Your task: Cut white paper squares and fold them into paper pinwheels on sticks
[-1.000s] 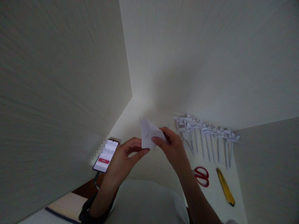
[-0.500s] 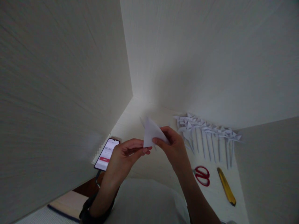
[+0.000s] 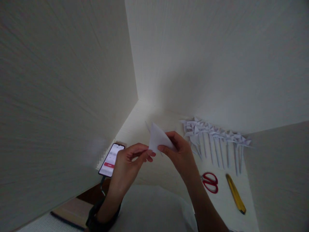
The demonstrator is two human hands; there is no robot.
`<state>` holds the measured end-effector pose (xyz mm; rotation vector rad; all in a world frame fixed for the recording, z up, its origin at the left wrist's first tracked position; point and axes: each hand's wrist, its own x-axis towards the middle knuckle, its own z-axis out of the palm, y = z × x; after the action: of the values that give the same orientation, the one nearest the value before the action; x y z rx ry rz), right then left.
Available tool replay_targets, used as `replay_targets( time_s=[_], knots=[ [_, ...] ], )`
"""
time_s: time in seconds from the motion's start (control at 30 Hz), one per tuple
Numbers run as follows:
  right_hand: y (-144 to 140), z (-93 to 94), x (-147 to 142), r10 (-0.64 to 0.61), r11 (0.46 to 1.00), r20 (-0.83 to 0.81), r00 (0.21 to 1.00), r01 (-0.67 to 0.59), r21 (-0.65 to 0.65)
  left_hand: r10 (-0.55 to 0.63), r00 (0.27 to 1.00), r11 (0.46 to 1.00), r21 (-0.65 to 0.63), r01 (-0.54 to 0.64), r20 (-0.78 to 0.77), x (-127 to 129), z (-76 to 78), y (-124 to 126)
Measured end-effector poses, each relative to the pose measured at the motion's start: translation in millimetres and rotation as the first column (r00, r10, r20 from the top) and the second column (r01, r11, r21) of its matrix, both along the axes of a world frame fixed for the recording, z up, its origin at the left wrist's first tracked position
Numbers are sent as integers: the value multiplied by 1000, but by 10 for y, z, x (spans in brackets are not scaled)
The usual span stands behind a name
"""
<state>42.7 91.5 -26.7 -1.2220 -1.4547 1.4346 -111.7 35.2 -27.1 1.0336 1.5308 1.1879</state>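
Phone (image 3: pixel 111 159) sits lit up far left on the table (image 3: pixel 145 119). Left hand (image 3: pixel 127 161) has fingers curled, pinching the bottom edge of the folded white paper (image 3: pixel 158 138); right hand (image 3: pixel 181 154) grips its right side. Paper pinwheels (image 3: pixel 214 138), red scissors (image 3: pixel 209 182) and yellow cutter (image 3: pixel 236 194) lie off right.

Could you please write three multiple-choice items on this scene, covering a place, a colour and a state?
1. Where does the phone lie?
A. left of the hands
B. beside the scissors
C. on the paper pinwheels

2. What colour are the scissors' handles?
A. yellow
B. red
C. black

3. How is the folded paper held?
A. flat on the table
B. by the left hand alone
C. in the air, right hand pinching it, left hand at its lower edge

Answers: 1 A, it lies by the left wall; 2 B, red loops beside the yellow knife; 3 C, both hands meet at it above the table.
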Motion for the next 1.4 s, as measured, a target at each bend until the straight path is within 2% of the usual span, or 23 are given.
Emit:
replay_targets(
  time_s=[0.1, 0.2, 0.23, 0.33, 0.47, 0.6, 0.73, 0.8, 0.87, 0.93, 0.97, 1.0, 1.07, 1.13, 1.27, 1.4],
  knots=[
    [23, 15, 50, 108, 991, 90, 990, -115, 73, -56, 976, 998, 12, 60, -210, -45, -28, -35],
    [47, 27, 93, 30, 993, 210, 977, -54, 109, -124, 936, 991, 8, 134, -330, -84, -55, -63],
    [56, 35, 99, 38, 992, 234, 972, -66, 110, -132, 921, 989, 7, 145, -365, -96, -59, -68],
    [88, 73, 87, 166, 968, 261, 951, -207, 141, -168, 871, 983, -11, 184, -462, -131, -46, -70],
    [148, 116, 24, 128, 952, 309, 942, -204, 229, -229, 821, 966, -19, 257, -523, -188, -9, -77],
    [208, 121, -29, 249, 930, 258, 933, -305, 204, -278, 769, 952, -59, 300, -575, -245, -7, -100],
    [233, 112, -43, 199, 919, 310, 930, -287, 272, -316, 746, 942, -99, 321, -587, -288, -10, -111],
    [232, 104, -37, 202, 909, 305, 931, -294, 294, -337, 733, 936, -127, 328, -591, -311, -10, -113],
    [222, 81, -20, 162, 919, 271, 949, -245, 308, -348, 739, 933, -136, 333, -577, -339, -13, -115],
    [198, 36, 8, 123, 945, 172, 977, -169, 281, -318, 761, 944, -112, 311, -566, -365, -20, -114],
    [178, 6, 25, 147, 956, 124, 981, -173, 236, -288, 778, 954, -95, 285, -558, -375, -23, -112],
    [150, -27, 41, 204, 960, 89, 975, -217, 177, -257, 797, 963, -79, 256, -546, -379, -26, -110],
    [75, -88, 64, 365, 928, 74, 928, -369, 43, -211, 835, 976, -60, 210, -508, -368, -26, -104],
    [-17, -131, 70, 439, 899, 114, 891, -437, -43, -200, 857, 979, -51, 199, -476, -335, -15, -102],
    [-171, -164, 70, 362, 932, 153, 920, -357, -57, -165, 861, 985, -29, 172, -481, -273, 22, -106],
    [-225, -192, 163, 384, 922, 134, 914, -372, -104, -139, 882, 989, -27, 142, -450, -273, 19, -115]
  ],
)
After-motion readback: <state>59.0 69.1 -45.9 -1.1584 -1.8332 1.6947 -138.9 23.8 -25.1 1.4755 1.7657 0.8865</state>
